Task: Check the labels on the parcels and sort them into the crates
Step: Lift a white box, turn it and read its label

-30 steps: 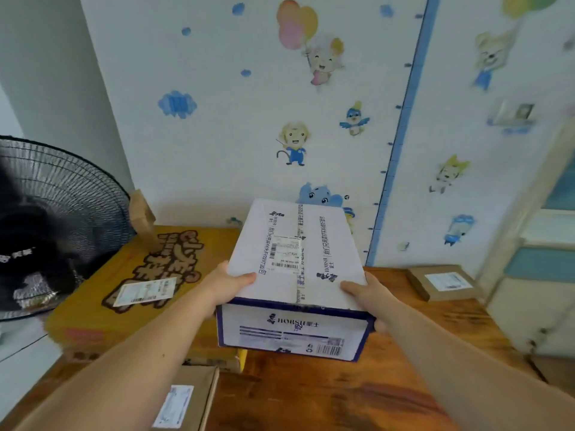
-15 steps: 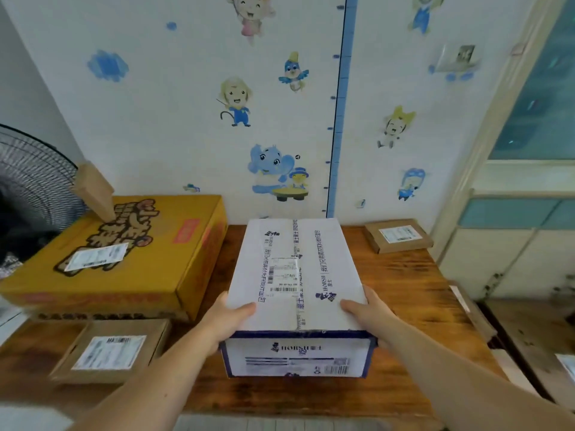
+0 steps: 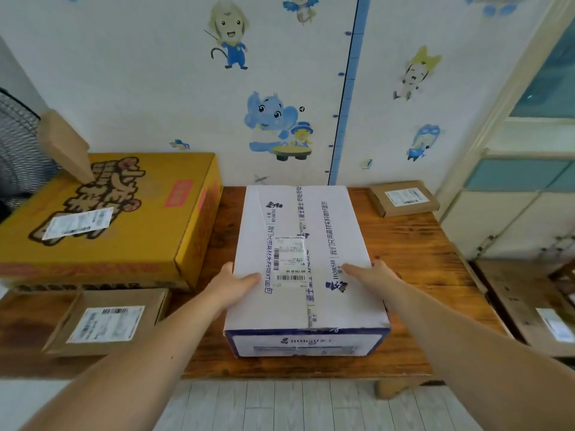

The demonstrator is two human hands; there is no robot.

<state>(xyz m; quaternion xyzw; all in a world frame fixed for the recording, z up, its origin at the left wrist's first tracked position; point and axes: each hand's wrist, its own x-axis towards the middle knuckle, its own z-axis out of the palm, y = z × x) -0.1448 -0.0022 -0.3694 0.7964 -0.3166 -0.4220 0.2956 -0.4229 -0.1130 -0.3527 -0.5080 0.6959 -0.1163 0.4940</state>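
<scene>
A white parcel with blue print (image 3: pixel 329 231) is in the middle of the wooden table (image 3: pixel 417 275), a shipping label (image 3: pixel 290 259) on its top. My left hand (image 3: pixel 231 284) grips its left side, thumb on top. My right hand (image 3: pixel 371 275) grips its right side in the same way. A large yellow carton (image 3: pixel 130 219) with a label lies at the left. A small brown parcel (image 3: pixel 105 321) with a label lies in front of it. Another small brown parcel (image 3: pixel 404 197) lies at the table's far right corner.
A brown box (image 3: pixel 63 144) leans on the yellow carton near a black fan (image 3: pixel 15 150) at the left edge. At the right stands a lower wooden surface (image 3: pixel 522 303) with a labelled item (image 3: pixel 555 328). A wall with cartoon stickers (image 3: pixel 280 126) stands behind the table.
The view has tilted down and shifted right. The white parcel, still held by both hands, has come lower, down to the table's middle.
</scene>
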